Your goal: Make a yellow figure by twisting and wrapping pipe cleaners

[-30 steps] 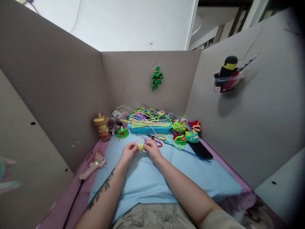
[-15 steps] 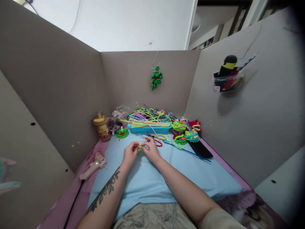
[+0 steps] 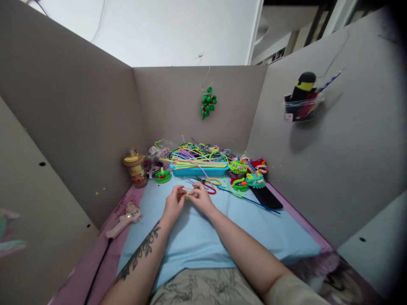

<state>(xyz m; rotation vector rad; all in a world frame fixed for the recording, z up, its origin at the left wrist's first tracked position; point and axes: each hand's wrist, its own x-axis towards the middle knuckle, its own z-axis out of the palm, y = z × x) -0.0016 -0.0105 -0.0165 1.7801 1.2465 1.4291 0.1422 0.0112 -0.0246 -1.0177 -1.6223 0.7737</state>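
Over the light blue mat (image 3: 197, 237) my left hand (image 3: 174, 204) and my right hand (image 3: 201, 200) meet, fingertips pinched together on a small yellow pipe-cleaner piece (image 3: 187, 194). Most of that piece is hidden by the fingers. Just beyond the hands lie a red loop (image 3: 210, 188) and a yellow loop (image 3: 216, 182) of pipe cleaner. A turquoise tray (image 3: 199, 170) heaped with coloured pipe cleaners stands behind them.
A pink glue gun (image 3: 124, 221) with a black cord lies at the left on the pink cloth. A lidded jar (image 3: 135, 167) and a small green figure (image 3: 163, 176) stand back left. Finished pipe-cleaner figures (image 3: 249, 176) cluster back right beside a black object (image 3: 266, 197). Grey partition walls enclose the desk; a green ornament (image 3: 208, 103) hangs on the back one.
My hands have drawn closer together, so the yellow piece that showed plainly between them a second ago is now mostly covered by the fingers.
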